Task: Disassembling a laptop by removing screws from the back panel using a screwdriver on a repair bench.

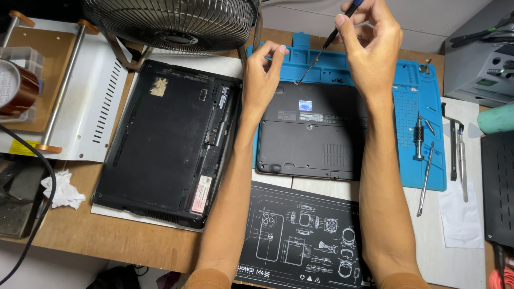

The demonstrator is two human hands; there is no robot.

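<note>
On the blue repair mat [423,176] lies a small black laptop [313,136], bottom side up. Right hand [369,40] pinches a thin screwdriver [324,45], its tip touching the laptop's upper edge. Left hand [262,75] rests beside that edge, fingers curled, holding nothing. A second, bigger laptop [168,142] lies left on the bench [134,241].

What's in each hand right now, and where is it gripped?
The right hand pinches a screwdriver by its upper handle, tip down on the laptop. The left hand holds nothing; it rests at the laptop's rear corner.
</note>
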